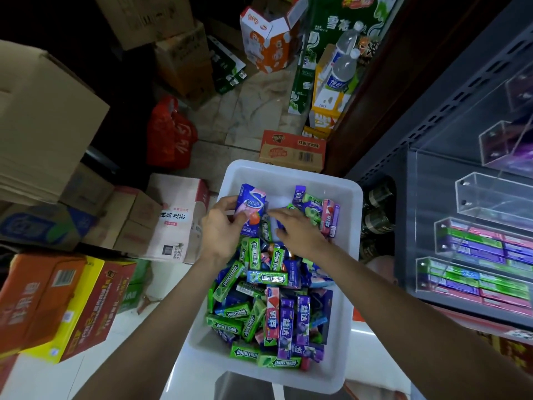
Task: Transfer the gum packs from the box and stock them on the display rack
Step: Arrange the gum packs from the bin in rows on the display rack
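Note:
A white plastic box (291, 174) sits below me, full of green, purple and pink gum packs (268, 307). My left hand (222, 226) grips a blue and pink gum pack (251, 206) above the box's far end. My right hand (297, 229) reaches into the box with fingers stretched flat over the packs beside it; what its fingertips touch is hidden. The display rack (473, 235) stands at the right, with clear acrylic trays. Its lower trays hold rows of green, purple and pink packs (476, 249), while the tray above (490, 197) holds nothing.
Cardboard cartons (173, 220) crowd the floor to the left and behind the box. A red bag (170, 134) lies further back, and bottled drinks (343, 67) stand at the top right. An orange and yellow carton (57, 304) sits near left.

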`<state>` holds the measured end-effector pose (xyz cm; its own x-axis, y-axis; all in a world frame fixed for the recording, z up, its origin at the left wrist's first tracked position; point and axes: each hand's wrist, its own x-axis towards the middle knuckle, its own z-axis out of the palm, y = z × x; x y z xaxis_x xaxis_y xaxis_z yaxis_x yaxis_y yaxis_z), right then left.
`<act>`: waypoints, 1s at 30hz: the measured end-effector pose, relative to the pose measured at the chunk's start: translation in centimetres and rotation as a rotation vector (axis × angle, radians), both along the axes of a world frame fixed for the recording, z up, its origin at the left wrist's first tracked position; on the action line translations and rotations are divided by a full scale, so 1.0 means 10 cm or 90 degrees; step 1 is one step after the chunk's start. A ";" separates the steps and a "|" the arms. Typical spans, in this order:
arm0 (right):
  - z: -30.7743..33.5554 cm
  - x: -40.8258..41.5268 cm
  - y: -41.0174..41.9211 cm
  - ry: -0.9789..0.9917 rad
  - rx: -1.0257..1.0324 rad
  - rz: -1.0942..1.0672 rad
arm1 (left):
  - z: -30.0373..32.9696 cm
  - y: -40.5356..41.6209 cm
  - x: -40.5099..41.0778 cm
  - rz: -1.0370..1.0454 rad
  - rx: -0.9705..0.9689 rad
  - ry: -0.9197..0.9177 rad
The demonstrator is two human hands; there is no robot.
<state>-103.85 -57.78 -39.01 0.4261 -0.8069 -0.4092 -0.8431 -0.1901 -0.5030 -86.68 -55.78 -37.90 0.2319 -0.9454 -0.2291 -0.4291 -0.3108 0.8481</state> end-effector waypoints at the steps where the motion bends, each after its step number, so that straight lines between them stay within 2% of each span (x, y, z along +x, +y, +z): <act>1: -0.03 -0.01 -0.03 0.014 -0.020 -0.015 | -0.01 0.01 0.01 0.000 0.004 0.001; 3: -0.08 -0.03 -0.11 0.076 -0.041 -0.011 | -0.02 0.01 0.03 -0.009 0.009 -0.007; 8: -0.16 0.00 -0.19 0.215 -0.071 0.101 | -0.05 -0.01 0.04 -0.015 0.014 -0.023; 20: -0.10 0.04 -0.24 0.194 -0.104 0.058 | 0.03 0.00 0.03 -0.003 0.022 0.012; 24: 0.03 -0.02 -0.19 0.111 -0.142 -0.019 | 0.06 0.00 0.03 0.000 0.045 0.055; 30: 0.48 -0.11 -0.16 -0.135 -0.178 -0.259 | 0.24 0.08 0.10 0.018 0.067 0.160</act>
